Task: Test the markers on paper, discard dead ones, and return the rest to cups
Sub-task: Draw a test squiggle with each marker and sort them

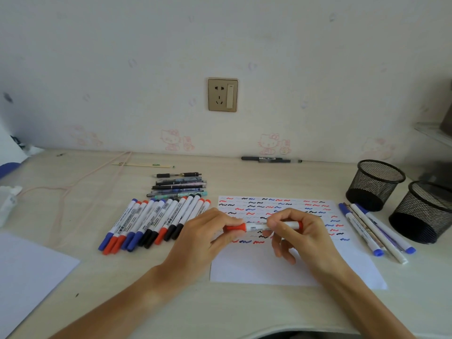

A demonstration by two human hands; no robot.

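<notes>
Both forearms reach in from the bottom edge and meet over the test paper (pixel 281 270), a white sheet lying on the pale desk (pixel 220 311) and covered in its upper half with short red, blue and black squiggles. Between the hands, a red marker (pixel 259 226) is held level above the sheet. The left hand (pixel 208 237) pinches its red cap end with curled fingers and thumb, while the right hand (pixel 297 231) grips the white barrel, fingers wrapped round it — the red tail end pokes out past the knuckles on the right. Whether the cap is seated or partly off, I cannot tell.

Left of the paper lies a row of markers (pixel 151 222), side by side and touching, with blue, red and black caps pointing toward the camera. Behind that row sits a stack of darker pens (pixel 178 187). To the right of the sheet, a few blue-capped markers (pixel 374 231) lie slanted together, just beside two black mesh cups (pixel 376 184) — both tipped over on their sides, with open mouths facing up and left. Another white sheet (pixel 27 272) lies at the lower left corner.
</notes>
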